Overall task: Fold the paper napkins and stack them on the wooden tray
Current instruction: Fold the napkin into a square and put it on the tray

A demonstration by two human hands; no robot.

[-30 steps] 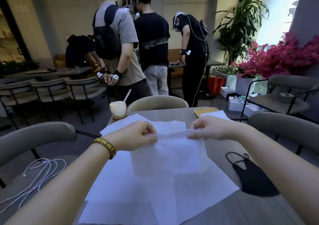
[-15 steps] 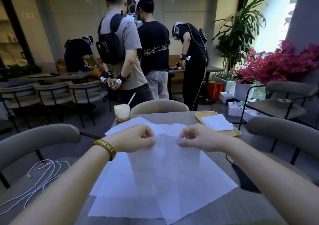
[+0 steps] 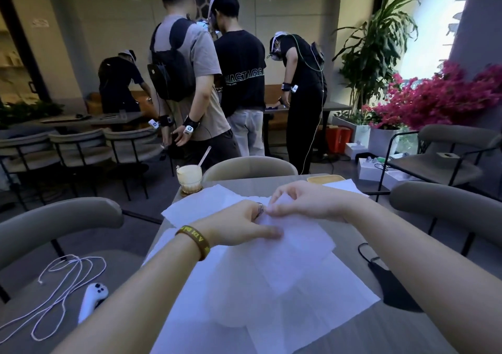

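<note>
A thin white paper napkin [image 3: 296,247] lies partly lifted over a loose pile of unfolded napkins [image 3: 271,307] on the grey table [image 3: 394,332]. My left hand [image 3: 239,227] presses on it with the thumb stretched flat along its left edge. My right hand [image 3: 304,201] pinches its far top edge, fingertips close to the left hand's ring finger. The wooden tray [image 3: 322,179] sits at the table's far right corner, mostly hidden behind my right hand, with a folded napkin [image 3: 343,186] on it.
An iced drink with a straw [image 3: 189,179] stands at the far left corner. A black face mask [image 3: 391,283] lies right of the pile. Grey chairs surround the table; the left one holds a white cable [image 3: 65,280] and controller [image 3: 92,300]. Several people stand beyond.
My hands have come together at the napkin's top edge. The left thumb now lies flat on the sheet, and the napkin has dropped lower onto the pile.
</note>
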